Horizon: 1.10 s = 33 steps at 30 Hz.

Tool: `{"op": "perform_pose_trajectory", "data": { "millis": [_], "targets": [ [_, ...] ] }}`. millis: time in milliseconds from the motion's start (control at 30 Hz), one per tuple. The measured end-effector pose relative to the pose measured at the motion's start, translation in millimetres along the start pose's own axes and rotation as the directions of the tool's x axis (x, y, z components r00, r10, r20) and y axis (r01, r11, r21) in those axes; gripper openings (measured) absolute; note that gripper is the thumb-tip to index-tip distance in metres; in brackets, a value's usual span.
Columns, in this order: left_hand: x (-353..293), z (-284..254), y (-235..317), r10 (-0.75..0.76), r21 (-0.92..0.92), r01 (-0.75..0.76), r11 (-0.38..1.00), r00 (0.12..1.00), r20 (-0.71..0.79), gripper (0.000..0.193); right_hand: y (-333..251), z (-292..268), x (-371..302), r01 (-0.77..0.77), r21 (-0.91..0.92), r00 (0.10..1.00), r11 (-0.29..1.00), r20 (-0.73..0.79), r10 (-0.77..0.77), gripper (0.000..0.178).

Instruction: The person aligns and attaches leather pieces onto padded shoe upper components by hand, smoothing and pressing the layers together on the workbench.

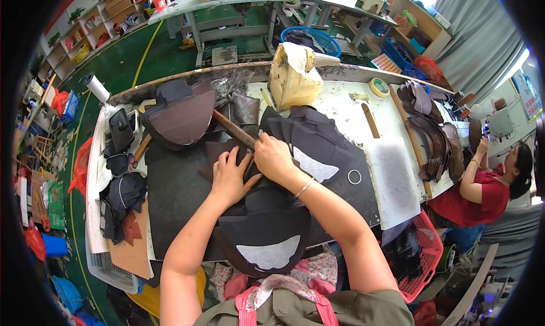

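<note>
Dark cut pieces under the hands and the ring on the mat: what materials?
Dark pieces: probably leather or a synthetic leather, matte dark brown, lying flat with clean cut edges; a pale lining patch shows on some. Ring: likely metal or plastic, thin and pale; too small to tell. Left hand and right hand press on one piece.

Matt brown leather piece [218, 156], wooden stick [234, 130]

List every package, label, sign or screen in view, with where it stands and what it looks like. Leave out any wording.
Red banner: far upper left, on the wall above the shelves, a long red strip.
Wall poster: far right by the curtain, a pale rectangle with a blue edge.
Cardboard boxes: on the top left shelf, brown and rectangular.
No screens show. No label shows on the dark pieces under the left hand and right hand.
</note>
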<state>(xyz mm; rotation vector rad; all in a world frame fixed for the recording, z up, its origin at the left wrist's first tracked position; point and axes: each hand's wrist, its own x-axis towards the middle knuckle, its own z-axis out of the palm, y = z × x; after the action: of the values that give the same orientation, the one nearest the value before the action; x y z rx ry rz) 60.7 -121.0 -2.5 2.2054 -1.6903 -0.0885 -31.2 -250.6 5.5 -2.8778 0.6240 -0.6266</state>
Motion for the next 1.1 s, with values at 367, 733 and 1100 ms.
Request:
{"op": "perform_pose_trajectory", "data": {
  "millis": [367, 733, 1100],
  "targets": [
    [-75, -66, 53, 0.351, -0.295, -0.355, 0.887, 0.934, -0.069, 0.048, 72, -152, -132, -0.562, 0.793, 0.69, 0.235, 0.293, 0.662, 0.02],
    [-125, -90, 97, 0.457, -0.301, -0.405, 0.864, 0.88, 0.129, 0.045, 88, -236, -273, -0.654, 0.726, 0.517, 0.21, 0.228, 0.825, 0.022],
    [-108, -47, 133, 0.106, -0.775, -0.03, 0.632, 0.993, 0.048, 0.03, -61, -109, -210, -0.367, 0.899, 0.821, -0.241, 0.434, 0.371, 0.026]
  ]
}}
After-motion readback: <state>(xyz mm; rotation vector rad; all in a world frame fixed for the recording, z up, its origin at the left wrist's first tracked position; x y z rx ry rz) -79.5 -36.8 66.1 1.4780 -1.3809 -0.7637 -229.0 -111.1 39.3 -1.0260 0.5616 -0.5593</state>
